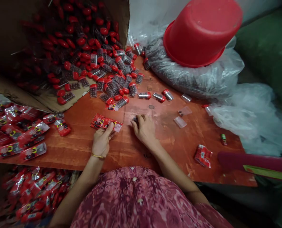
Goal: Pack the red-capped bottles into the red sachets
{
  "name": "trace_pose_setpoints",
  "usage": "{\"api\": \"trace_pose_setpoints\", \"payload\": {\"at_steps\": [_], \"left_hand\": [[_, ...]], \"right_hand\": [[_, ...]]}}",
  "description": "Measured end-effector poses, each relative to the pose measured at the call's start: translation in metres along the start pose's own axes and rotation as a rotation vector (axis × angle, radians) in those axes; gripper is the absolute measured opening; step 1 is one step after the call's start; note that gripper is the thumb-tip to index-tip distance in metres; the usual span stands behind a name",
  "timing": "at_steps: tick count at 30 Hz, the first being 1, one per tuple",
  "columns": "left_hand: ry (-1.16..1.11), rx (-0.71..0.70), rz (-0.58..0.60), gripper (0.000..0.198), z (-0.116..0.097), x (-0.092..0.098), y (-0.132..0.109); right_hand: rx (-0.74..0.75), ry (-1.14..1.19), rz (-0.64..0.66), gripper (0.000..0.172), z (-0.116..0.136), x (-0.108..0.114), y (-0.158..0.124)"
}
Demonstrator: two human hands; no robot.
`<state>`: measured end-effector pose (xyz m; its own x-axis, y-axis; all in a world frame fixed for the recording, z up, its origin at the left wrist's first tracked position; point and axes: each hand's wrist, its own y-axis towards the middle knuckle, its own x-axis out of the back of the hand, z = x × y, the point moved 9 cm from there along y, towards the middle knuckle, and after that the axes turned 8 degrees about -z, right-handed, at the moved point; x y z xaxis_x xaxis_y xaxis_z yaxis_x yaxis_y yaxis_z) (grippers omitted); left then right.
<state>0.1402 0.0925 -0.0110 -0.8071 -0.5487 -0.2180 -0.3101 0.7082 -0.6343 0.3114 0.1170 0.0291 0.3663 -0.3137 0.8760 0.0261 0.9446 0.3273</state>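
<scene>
My left hand (101, 142) is closed, its thumb pressing on a red printed plastic sleeve (100, 121) that lies flat over the tabletop. It may be a small stack; I cannot tell. To its right, my right hand (145, 129) is curled with fingertips together, low over the table. Something small and dark shows at those fingertips, too hidden to name. Just beyond both hands lie small clear bottles with red caps (122, 102), filled with dark pieces. Another piece of red printed sleeve (110, 107) sits beside the nearest bottle.
A tipped cardboard box (128, 22) spills many red-capped bottles onto the orange table (164, 148). Wrapped red packs (34, 133) pile up at the left. An upturned red tub (204, 31) rests on a filled plastic bag (190, 79). Clear empty containers (180, 122) lie at right.
</scene>
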Motion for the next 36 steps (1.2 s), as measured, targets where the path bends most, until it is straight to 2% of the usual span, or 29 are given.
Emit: {"api": "trace_pose_setpoints", "payload": {"at_steps": [3,6,8,10,12,14,16,19,22,24,26,30,34,36], "left_hand": [[-0.005,0.034,0.025,0.044,0.004,-0.002,-0.001],[0.009,0.072,0.063,0.042,0.011,-0.006,-0.003],[0.017,0.086,0.075,0.043,0.014,-0.007,-0.004],[0.022,0.087,0.083,0.044,0.015,-0.009,-0.004],[0.024,0.081,0.094,0.043,0.014,-0.012,-0.005],[0.029,0.074,0.112,0.041,0.013,-0.016,-0.006],[0.033,0.08,0.129,0.039,0.013,-0.017,-0.007],[0.021,0.102,0.128,0.038,0.012,-0.012,-0.006],[-0.008,0.117,0.102,0.038,0.011,-0.004,-0.001],[-0.025,0.123,0.098,0.039,0.011,-0.002,0.001],[-0.037,0.129,0.113,0.039,0.013,-0.005,0.002],[-0.027,0.147,0.161,0.035,0.016,-0.016,-0.001],[-0.017,0.159,0.183,0.031,0.016,-0.021,-0.004],[-0.019,0.176,0.181,0.028,0.017,-0.02,-0.005]], "right_hand": [[0.164,-0.036,0.07,0.027,-0.011,0.0,-0.011],[0.294,0.044,0.043,0.027,-0.021,0.015,-0.027],[0.24,0.077,-0.02,0.023,-0.033,0.027,-0.032],[0.081,0.091,-0.077,0.024,-0.045,0.034,-0.033],[-0.091,0.06,-0.09,0.033,-0.047,0.031,-0.03],[-0.173,-0.019,-0.068,0.043,-0.037,0.021,-0.024],[-0.154,-0.101,-0.043,0.048,-0.022,0.011,-0.014],[-0.011,-0.148,0.014,0.043,-0.007,0.0,-0.004],[0.156,-0.098,0.037,0.031,-0.01,0.0,-0.011],[0.194,-0.04,0.009,0.023,-0.019,0.006,-0.019],[0.169,-0.01,-0.049,0.024,-0.03,0.011,-0.026],[0.048,-0.076,-0.139,0.041,-0.045,0.012,-0.031],[-0.029,-0.146,-0.127,0.032,-0.053,0.003,-0.024],[-0.066,-0.085,-0.133,0.031,-0.058,0.004,-0.021]]}}
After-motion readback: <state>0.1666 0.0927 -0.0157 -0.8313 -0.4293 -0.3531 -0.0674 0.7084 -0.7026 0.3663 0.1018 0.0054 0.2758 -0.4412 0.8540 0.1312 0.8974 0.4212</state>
